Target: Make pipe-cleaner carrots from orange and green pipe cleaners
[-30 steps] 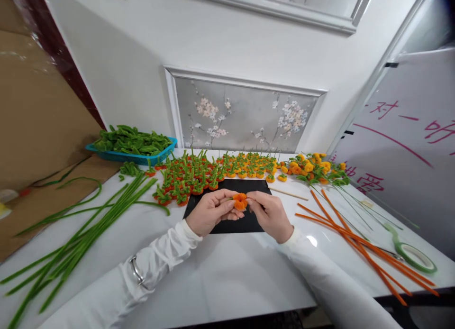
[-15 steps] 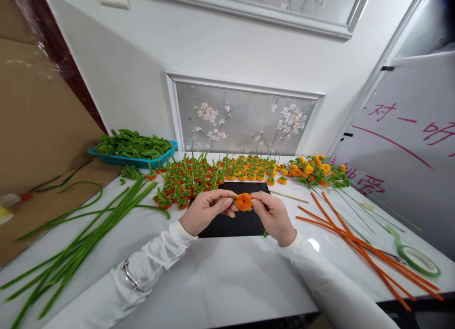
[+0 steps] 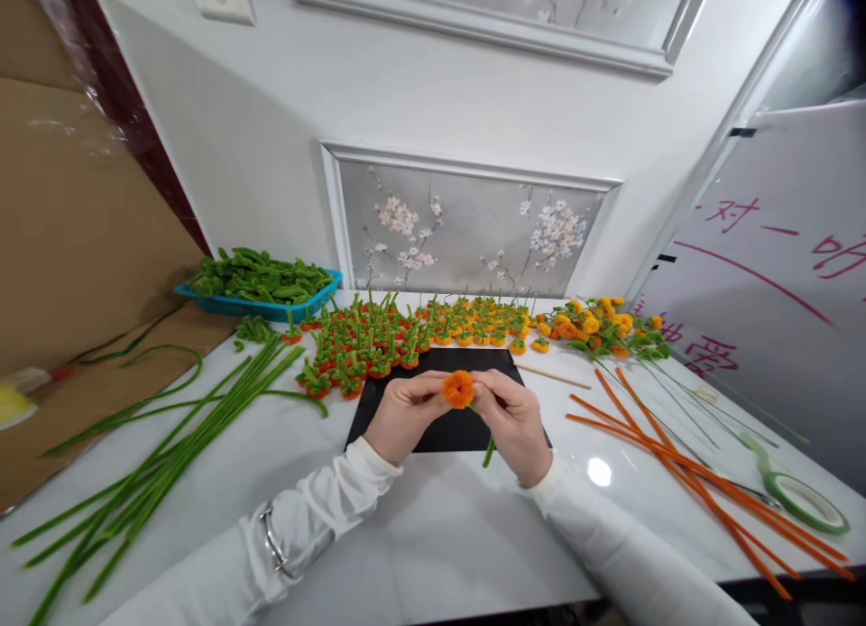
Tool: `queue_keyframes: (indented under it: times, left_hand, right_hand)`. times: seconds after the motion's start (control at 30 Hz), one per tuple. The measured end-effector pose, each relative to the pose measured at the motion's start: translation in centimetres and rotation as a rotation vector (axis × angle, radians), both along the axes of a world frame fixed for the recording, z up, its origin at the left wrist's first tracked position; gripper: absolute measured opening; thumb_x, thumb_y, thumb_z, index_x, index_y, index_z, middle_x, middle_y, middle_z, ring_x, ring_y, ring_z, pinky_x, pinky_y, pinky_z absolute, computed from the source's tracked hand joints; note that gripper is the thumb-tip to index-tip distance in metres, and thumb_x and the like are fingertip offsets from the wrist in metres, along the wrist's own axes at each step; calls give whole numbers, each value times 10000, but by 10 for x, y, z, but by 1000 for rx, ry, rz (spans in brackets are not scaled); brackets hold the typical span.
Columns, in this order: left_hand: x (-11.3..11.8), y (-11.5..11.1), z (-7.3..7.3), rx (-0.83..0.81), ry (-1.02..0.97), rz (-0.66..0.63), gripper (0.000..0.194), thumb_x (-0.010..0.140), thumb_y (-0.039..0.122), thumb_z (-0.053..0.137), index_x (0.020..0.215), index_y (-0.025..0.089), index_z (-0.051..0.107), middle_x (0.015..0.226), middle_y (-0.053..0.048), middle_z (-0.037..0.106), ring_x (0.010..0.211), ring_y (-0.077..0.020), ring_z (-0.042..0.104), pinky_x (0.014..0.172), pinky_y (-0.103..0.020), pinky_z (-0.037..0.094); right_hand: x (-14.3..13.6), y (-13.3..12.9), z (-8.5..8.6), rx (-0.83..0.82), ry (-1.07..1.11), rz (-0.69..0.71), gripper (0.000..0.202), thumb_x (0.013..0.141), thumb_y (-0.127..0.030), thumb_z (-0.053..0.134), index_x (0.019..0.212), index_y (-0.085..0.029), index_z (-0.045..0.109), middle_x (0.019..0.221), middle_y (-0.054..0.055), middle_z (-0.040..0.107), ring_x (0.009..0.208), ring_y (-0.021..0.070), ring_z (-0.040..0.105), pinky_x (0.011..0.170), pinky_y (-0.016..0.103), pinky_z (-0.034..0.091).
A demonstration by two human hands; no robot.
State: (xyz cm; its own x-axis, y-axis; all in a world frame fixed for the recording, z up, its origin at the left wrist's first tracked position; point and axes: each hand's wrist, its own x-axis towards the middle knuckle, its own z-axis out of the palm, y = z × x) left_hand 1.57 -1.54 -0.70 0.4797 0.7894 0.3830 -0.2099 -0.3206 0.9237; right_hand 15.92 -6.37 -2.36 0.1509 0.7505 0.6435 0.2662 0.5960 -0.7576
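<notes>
A round orange pipe-cleaner flower is held over the black mat, its ribbed face turned toward me. My left hand pinches its left side between thumb and fingers. On the other side, my right hand grips the flower's right edge with bent fingers. Below the right fingers hangs a short green pipe-cleaner piece; where its upper end joins is hidden. Just behind the hands stand many small orange flowers with upright green stems.
Green pipe cleaners lie at left, orange ones at right. A blue basket of green pieces stands back left. Yellow flowers, a thin wooden stick and green tape are on the right.
The flower has turned so its ribbed round face shows more fully. My hands have drawn closer together around it, and more of the green piece shows below the right hand.
</notes>
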Motion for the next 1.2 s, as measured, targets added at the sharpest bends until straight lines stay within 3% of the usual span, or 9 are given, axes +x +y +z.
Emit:
queue_keyframes:
  times: [0.17,0.23,0.3,0.43,0.6,0.77,0.9,1.03,1.2]
  left_hand:
    - [4,-6,-1,20,8,70,119,702,229,702,808,202,750,936,-55,691,866,-199,610,811,-315,483]
    - [4,-7,-1,18,4,80,109,693,233,708,788,203,752,919,-52,677,858,-193,597,810,-308,474]
    - [5,-6,-2,-14,-34,79,98,693,237,709,774,204,752,903,-47,659,859,-181,578,817,-298,460]
    - [4,-2,-7,-167,-113,21,86,705,247,703,767,201,741,915,-27,631,751,-119,548,726,-254,457]
    - [-8,7,1,-423,1,-139,192,658,215,741,839,162,707,764,-12,617,657,-85,548,634,-215,467]
    - [-23,17,20,-540,75,-402,391,666,222,730,1040,182,622,983,-67,635,842,-175,638,775,-320,529]
    - [-22,19,17,-461,215,-327,288,719,246,705,977,141,633,801,-37,649,714,-131,656,656,-224,553]
    - [-17,20,6,-534,154,-320,294,673,216,751,928,127,637,739,-30,664,678,-131,675,624,-194,559]
    - [-15,20,-2,-730,-9,-365,298,644,154,769,908,143,632,712,-38,683,647,-149,691,584,-189,569]
  right_hand:
    - [-2,2,1,72,-21,-105,168,842,-282,544,855,-207,695,806,54,585,742,160,544,657,288,467]
    - [0,2,1,63,-23,-92,172,839,-291,548,855,-205,696,878,69,576,775,164,546,662,286,468]
    - [1,2,0,3,-39,-21,218,864,-308,508,941,-203,682,794,47,561,679,137,527,604,264,457]
    - [3,1,-1,-141,-49,126,336,896,-335,445,1155,-171,581,571,-28,481,495,92,429,492,220,409]
    - [11,1,0,-204,-143,92,333,873,-328,481,1140,-158,585,719,14,605,557,107,504,512,221,435]
    - [19,1,6,-104,-398,-7,278,889,-224,435,1084,-175,627,715,23,628,657,144,571,653,257,471]
    - [19,1,6,-81,-552,-3,297,888,-184,425,1129,-186,598,792,47,650,717,162,601,690,276,483]
    - [20,1,6,-25,-540,-36,335,863,-200,491,1195,-209,537,956,67,642,844,175,610,764,292,496]
    - [20,2,9,142,-431,-59,188,869,-180,487,938,-221,657,908,57,617,821,151,598,730,267,502]
